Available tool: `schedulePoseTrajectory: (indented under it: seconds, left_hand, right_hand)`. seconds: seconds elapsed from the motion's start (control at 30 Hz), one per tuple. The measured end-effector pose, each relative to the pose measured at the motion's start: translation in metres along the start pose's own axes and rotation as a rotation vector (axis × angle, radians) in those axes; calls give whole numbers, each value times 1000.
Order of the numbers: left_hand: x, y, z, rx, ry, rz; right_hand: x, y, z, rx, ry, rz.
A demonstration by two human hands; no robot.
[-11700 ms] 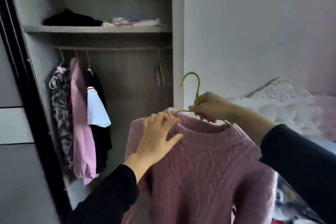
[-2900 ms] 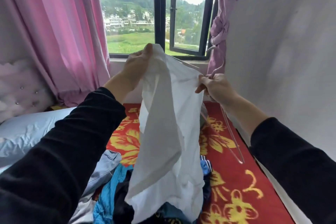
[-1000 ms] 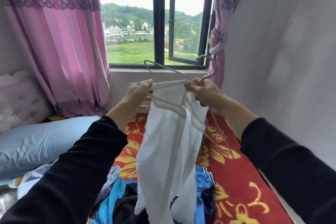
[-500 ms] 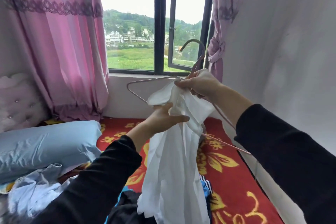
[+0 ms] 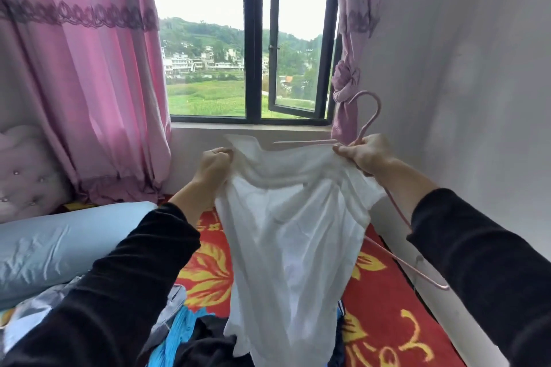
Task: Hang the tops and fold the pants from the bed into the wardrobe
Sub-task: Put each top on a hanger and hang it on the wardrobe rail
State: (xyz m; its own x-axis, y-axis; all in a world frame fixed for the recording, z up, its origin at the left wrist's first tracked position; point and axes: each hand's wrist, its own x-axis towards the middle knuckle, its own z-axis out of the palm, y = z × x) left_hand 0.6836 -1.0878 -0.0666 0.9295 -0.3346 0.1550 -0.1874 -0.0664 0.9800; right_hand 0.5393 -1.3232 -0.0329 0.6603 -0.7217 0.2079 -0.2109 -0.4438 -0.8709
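Centrally, white top held spread above the bed, its hem reaching the clothes pile. Left hand curled around one shoulder of the garment; right hand pinching the opposite shoulder together with the neck of a pink hanger. One hanger arm seemingly passes behind the fabric; folds obscure it.

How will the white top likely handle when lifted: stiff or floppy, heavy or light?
Probably floppy: the white top sags in folds between the left hand and right hand. Likely light, since the fabric looks thin and slightly see-through. It might slide on the thin pink hanger.
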Motion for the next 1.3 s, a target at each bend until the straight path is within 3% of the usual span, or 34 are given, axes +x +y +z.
schedulePoseTrajectory:
  seconds: [0.2,0.27,0.37,0.47,0.57,0.73,0.8,0.9,0.97,1.13,1.3]
  left_hand:
    - [19,18,-12,139,151,90]
    - [18,26,-11,77,-4,-61]
    - [13,29,-16,316,-298,-296]
    - [12,21,-13,531,-457,-324]
    - [10,11,-3,722,-329,-195]
    - [6,7,10,440,-325,-231]
    - [5,5,14,419,-282,-205]
    - [11,-5,18,417,-220,-187]
    - [15,-10,16,454,-175,-191]
    - [26,-23,6,515,-28,-149]
    - [25,-26,12,537,-40,-92]
  right_hand:
    - [6,31,-6,-60,148,-30]
    - [4,37,-5,-59,125,-26]
    - [1,45,-2,-61,123,-5]
    - [-1,56,-3,-6,130,67]
    - [-3,67,-4,46,69,126]
    - [-9,64,0,42,110,-14]
    - [-13,61,-7,176,114,-61]
    - [-16,66,-23,456,-45,-53]
    - [-21,73,-30,507,-192,-7]
    - [-30,101,-31,401,-386,133]
    - [-34,107,-1,243,-408,110]
